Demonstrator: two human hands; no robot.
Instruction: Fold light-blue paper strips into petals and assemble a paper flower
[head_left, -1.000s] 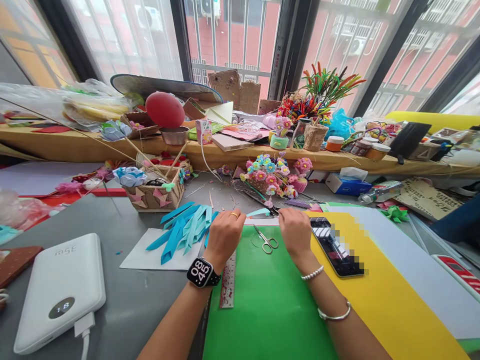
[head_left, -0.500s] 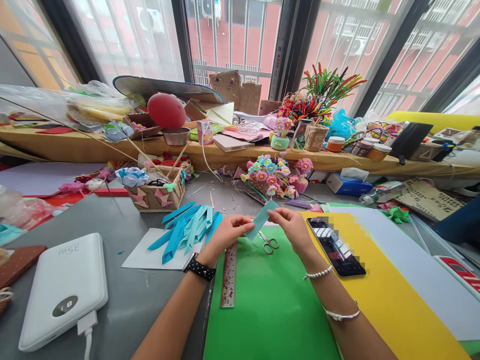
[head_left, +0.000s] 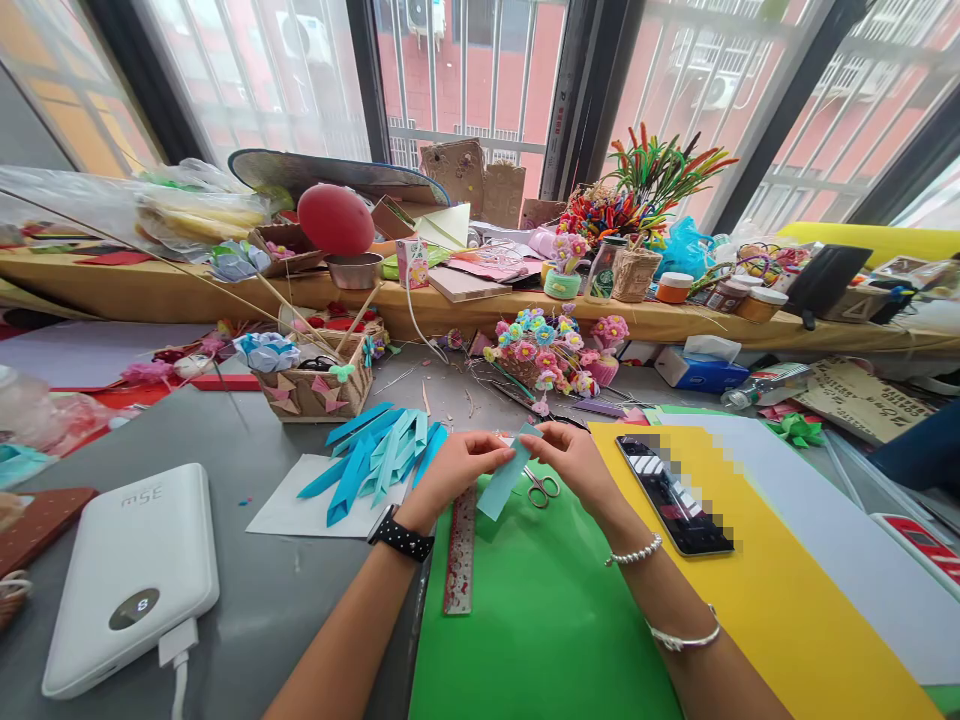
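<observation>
A light blue paper strip [head_left: 501, 489] is pinched between my two hands above a green sheet [head_left: 540, 620]. My left hand [head_left: 465, 465] grips its left edge near the upper part, thumb and fingers closed. With thumb and forefinger, my right hand [head_left: 574, 460] holds the top end. The strip slants down to the left, its lower end free. Small scissors [head_left: 541, 488] lie on the green sheet just behind the strip. A patterned ruler [head_left: 460, 560] rests at that sheet's left edge. Left of my hands, several folded blue paper strips [head_left: 382, 460] are piled on white paper [head_left: 289, 505].
A phone [head_left: 671, 495] lies on a yellow sheet [head_left: 757, 600] to the right. On the left is a white power bank [head_left: 139, 570] with a cable. A decorated cardboard basket [head_left: 319, 385] and crocheted flowers [head_left: 544, 345] stand at the back, below a crowded shelf [head_left: 465, 310].
The paper strip has shifted down and left between my hands, with more of it hanging below my fingers. My right hand has moved slightly left, closer to my left hand.
</observation>
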